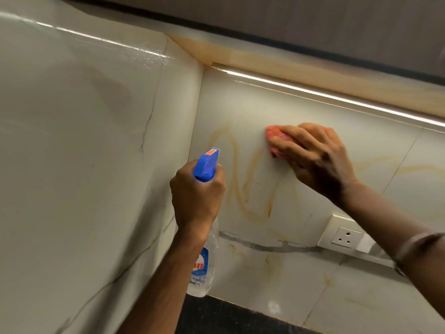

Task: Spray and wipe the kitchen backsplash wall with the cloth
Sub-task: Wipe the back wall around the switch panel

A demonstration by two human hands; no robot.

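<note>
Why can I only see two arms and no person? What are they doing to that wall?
There is no machine here, just a person. The camera sits on their head and looks forward and down, so you see only their arms, as if through their eyes. The left hand grips a clear spray bottle with a blue trigger top, pointed towards the glossy pale stone-look backsplash wall. The right hand holds a bunched pink cloth against that wall. The wavy brownish lines may be stone pattern or stains; I cannot tell which. At the lower right is a white wall socket, and at the bottom a dark countertop.
</note>
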